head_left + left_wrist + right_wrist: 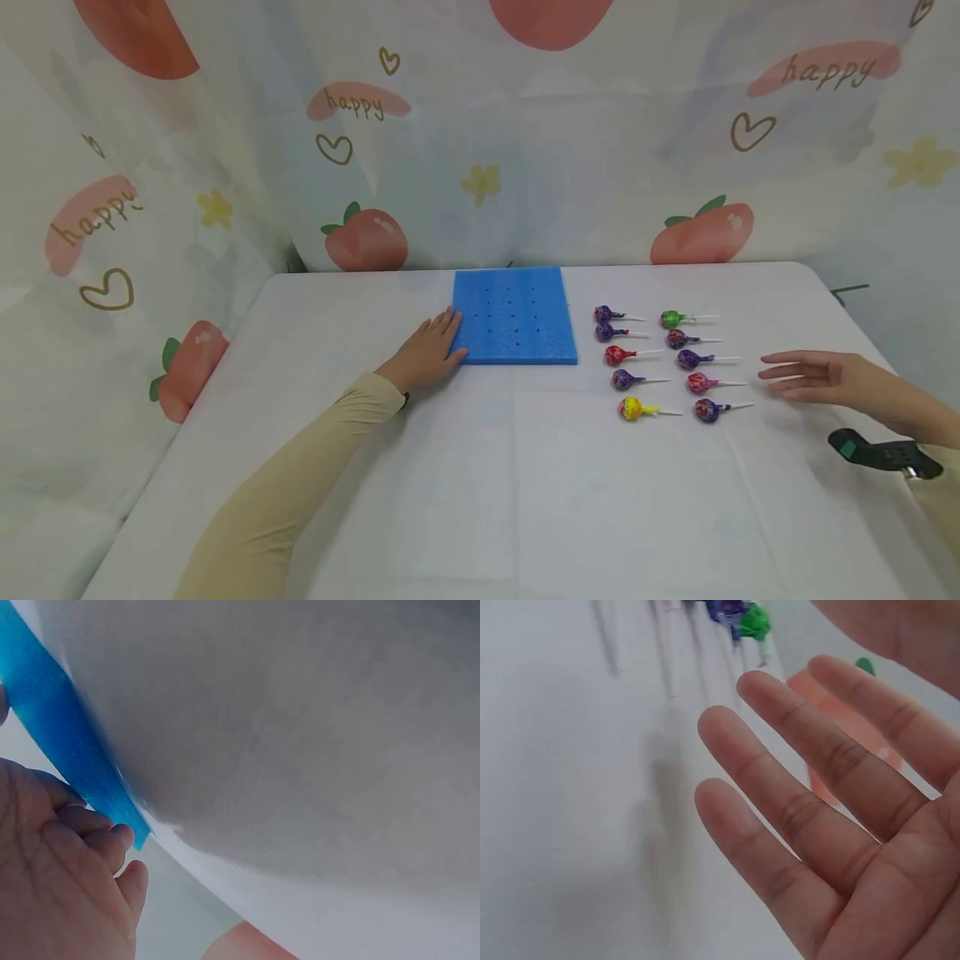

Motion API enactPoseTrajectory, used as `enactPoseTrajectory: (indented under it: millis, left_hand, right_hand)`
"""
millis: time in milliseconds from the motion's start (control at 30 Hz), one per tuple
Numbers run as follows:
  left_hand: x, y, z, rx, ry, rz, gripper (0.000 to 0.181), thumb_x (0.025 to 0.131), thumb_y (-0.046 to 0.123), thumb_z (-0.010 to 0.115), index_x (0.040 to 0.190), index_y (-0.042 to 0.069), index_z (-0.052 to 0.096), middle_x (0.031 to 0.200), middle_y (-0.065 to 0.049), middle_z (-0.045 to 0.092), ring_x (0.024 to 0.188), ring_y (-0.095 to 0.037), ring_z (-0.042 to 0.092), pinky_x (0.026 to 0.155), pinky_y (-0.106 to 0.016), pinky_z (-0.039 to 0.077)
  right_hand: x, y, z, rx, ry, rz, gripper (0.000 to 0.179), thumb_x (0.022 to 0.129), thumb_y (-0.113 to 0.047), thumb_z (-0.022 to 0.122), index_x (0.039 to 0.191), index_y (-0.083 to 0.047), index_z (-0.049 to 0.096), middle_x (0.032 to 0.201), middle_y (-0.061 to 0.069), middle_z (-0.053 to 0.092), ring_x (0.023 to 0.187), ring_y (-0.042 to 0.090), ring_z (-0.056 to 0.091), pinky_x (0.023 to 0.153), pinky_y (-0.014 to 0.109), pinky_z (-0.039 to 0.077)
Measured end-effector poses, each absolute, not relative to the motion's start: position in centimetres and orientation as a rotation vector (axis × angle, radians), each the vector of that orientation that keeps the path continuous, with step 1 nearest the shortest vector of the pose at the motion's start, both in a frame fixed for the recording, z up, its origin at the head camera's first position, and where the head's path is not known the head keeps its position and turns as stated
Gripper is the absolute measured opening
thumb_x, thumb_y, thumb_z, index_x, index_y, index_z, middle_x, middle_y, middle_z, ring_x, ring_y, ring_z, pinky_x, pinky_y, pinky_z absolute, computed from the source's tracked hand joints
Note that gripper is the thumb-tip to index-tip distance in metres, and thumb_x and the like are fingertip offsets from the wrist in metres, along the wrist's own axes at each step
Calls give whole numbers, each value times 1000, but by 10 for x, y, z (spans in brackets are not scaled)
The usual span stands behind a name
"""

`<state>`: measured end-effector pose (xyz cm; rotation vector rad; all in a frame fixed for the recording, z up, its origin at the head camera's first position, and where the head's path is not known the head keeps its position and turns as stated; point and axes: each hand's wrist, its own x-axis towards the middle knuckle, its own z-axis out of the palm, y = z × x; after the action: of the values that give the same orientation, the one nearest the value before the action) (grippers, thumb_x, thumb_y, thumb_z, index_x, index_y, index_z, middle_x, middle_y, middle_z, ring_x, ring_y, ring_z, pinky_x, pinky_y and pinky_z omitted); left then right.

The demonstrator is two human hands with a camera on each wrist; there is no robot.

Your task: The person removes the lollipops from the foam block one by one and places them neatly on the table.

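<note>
A flat blue foam board (517, 321) with rows of small holes lies near the far edge of the table. My left hand (427, 350) rests against its left side, fingers stretched out. The left wrist view shows the fingers (101, 829) touching the board's edge (75, 742). To the right of the board, several wrapped lollipops lie in two columns, among them a yellow one (632, 408), a red one (617, 356) and a green one (671, 318). My right hand (832, 379) hovers right of their sticks, holding nothing. Its fingers (795, 810) are extended and spread in the right wrist view.
A white cloth covers the table (465, 483). Behind it and on the left hangs a printed curtain (555, 142) with fruit, hearts and flowers. A black device (885, 454) is strapped at the right wrist.
</note>
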<state>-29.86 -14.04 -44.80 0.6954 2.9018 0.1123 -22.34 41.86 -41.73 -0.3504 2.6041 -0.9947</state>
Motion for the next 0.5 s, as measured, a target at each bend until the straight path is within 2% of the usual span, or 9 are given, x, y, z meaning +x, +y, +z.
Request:
enactPoseTrajectory:
  millis: [233, 400, 467, 500]
  left_hand:
    - [-300, -144, -445, 718, 2898, 98, 70, 100, 44, 36, 150, 1, 13, 158, -18, 11, 147, -29, 13, 120, -44, 14]
    - [-302, -151, -445, 739, 2896, 40, 70, 99, 45, 37, 150, 2, 17, 157, -17, 16, 146, -30, 16, 119, -45, 16]
    - [-303, -154, -443, 743, 2891, 13, 69, 99, 46, 37, 150, 5, 18, 157, -17, 16, 146, -30, 17, 119, -46, 16]
    - [-304, -156, -441, 742, 2892, 2, 68, 99, 46, 37, 150, 6, 18, 157, -16, 16, 146, -30, 17, 119, -46, 16]
  right_hand:
    - [-231, 418, -403, -337, 2734, -1061, 55, 93, -14, 58, 143, -14, 35, 105, -44, 46, 93, -25, 48, 66, 9, 46]
    - [-241, 409, -390, -312, 2820, -1131, 60, 96, -18, 53, 149, -15, 25, 106, -47, 40, 91, -31, 42, 70, 0, 38]
    - [-245, 399, -381, -261, 2876, -1113, 62, 98, -25, 49, 151, -14, 19, 122, -38, 44, 93, -33, 36, 90, 12, 45]
    - [-246, 393, -376, -231, 2905, -1093, 64, 99, -28, 48, 152, -14, 16, 133, -29, 44, 103, -29, 40, 99, 22, 45]
